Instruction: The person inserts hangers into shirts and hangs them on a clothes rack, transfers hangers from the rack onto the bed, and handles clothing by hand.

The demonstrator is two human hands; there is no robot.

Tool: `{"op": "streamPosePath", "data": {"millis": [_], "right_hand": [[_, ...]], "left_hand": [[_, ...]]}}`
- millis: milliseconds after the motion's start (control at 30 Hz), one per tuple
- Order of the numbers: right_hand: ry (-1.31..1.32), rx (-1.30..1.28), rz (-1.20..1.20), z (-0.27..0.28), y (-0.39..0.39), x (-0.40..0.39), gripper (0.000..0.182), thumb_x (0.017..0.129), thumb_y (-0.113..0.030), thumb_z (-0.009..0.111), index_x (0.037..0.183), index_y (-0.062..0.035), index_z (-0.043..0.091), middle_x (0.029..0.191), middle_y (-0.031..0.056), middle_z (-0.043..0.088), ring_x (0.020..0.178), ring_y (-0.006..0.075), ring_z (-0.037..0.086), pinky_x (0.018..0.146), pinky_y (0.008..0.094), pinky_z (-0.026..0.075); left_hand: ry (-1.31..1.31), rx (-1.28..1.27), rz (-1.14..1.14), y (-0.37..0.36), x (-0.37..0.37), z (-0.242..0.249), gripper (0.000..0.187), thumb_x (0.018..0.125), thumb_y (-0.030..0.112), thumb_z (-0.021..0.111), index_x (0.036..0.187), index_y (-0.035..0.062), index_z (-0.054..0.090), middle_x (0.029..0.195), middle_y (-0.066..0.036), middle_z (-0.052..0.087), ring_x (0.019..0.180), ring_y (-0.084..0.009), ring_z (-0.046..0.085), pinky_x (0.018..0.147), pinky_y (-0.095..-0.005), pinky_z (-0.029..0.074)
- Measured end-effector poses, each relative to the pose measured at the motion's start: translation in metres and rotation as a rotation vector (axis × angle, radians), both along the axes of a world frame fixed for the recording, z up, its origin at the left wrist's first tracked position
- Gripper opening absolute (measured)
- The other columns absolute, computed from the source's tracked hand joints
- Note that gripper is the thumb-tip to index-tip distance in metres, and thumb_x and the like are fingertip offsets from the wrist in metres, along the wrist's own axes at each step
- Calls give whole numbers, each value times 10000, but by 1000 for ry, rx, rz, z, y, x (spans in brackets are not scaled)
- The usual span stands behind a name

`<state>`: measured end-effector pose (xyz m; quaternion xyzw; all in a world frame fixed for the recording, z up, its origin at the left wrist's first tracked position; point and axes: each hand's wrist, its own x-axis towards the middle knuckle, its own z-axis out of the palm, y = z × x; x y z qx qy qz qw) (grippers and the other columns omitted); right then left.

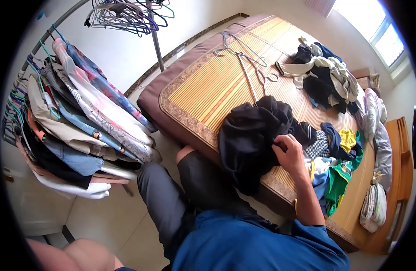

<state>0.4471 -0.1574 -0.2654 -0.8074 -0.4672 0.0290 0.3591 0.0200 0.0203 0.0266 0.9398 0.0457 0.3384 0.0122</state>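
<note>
A crumpled black garment (248, 135) lies at the near edge of the bed, with part of it hanging over the side. My right hand (290, 153) is on its right side, with curled fingers pinching the cloth. Bare skin shows at the lower left, perhaps my left arm, but my left hand is out of view. Just beyond the black garment lie a white hanger (247, 77) and a teal hanger (226, 47). To the right of my hand are a checked cloth (318, 145), a yellow piece (347, 140) and a green garment (339, 178).
A clothes rack (59, 22) at the left carries many hung garments (86, 104) and a bunch of bare hangers (127, 16). A heap of black and white clothes (325, 81) lies on the far part of the mat (190, 99). The wooden headboard (395, 158) stands right.
</note>
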Motion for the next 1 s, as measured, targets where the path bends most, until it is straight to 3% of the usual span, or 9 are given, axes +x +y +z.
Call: {"op": "streamPosePath", "data": {"millis": [200,233,267,333,400,500,733,867,1000], "right_hand": [[-496,73,-329,4,-6,24,471,848,-203,816,1255,-43,642,1186,194,673,1168,411,607,1065,504,440],[-544,28,-413,4,-10,30,526,875,-270,796,1320,-54,616,1220,203,676,1195,426,600,1072,531,419],[-545,21,-440,4,-13,37,526,875,-270,796,1320,-54,616,1220,203,676,1195,426,600,1072,531,419],[-359,-390,-555,2,-21,48,539,890,-297,785,1339,-56,610,1233,196,693,1222,415,610,1058,547,415],[-276,-472,-508,-2,-28,52,411,910,-274,774,1225,-35,662,1096,233,722,1098,439,668,966,545,480],[-124,-137,-271,7,-19,12,272,911,-214,768,928,35,660,881,293,662,876,504,654,749,515,516],[76,134,744,27,46,-171,250,858,-148,806,1062,-40,709,833,106,642,763,309,673,676,427,560],[171,176,907,17,63,-217,317,849,-172,830,1090,-6,709,954,137,682,888,329,684,754,415,569],[203,328,994,25,74,-211,406,811,-176,866,1143,-10,701,1102,140,675,1031,325,665,893,434,542]], "left_hand": [[-238,138,-48,1,22,5,596,1125,564,354,1515,114,383,950,-13,450,752,-154,431,714,-352,407],[-587,164,-105,13,39,-26,531,1155,410,301,994,-14,577,820,-134,587,661,-247,542,616,-386,521],[-589,155,-132,17,37,-50,531,1155,410,301,994,-14,577,820,-134,587,661,-247,542,616,-386,521],[-392,-243,-126,16,32,-81,304,972,236,620,997,-63,665,993,-220,643,826,-298,570,692,-536,459],[-314,-395,35,3,63,-117,70,934,-18,676,963,-47,732,886,-149,693,790,-250,634,709,-391,513],[-168,-742,48,4,80,-198,132,928,-11,742,1055,-44,747,917,-155,746,785,-241,706,723,-335,556],[-183,-2334,-221,-29,80,-325,573,1051,499,621,1320,-7,632,1253,-101,695,1156,-185,661,859,-341,581],[-238,-2297,93,-24,48,-297,136,1012,182,654,1041,55,692,973,-38,686,887,-143,670,799,-304,541],[-642,-2116,306,-17,13,-304,182,962,94,669,1110,-2,715,1023,-82,739,906,-196,717,837,-328,572]]}}
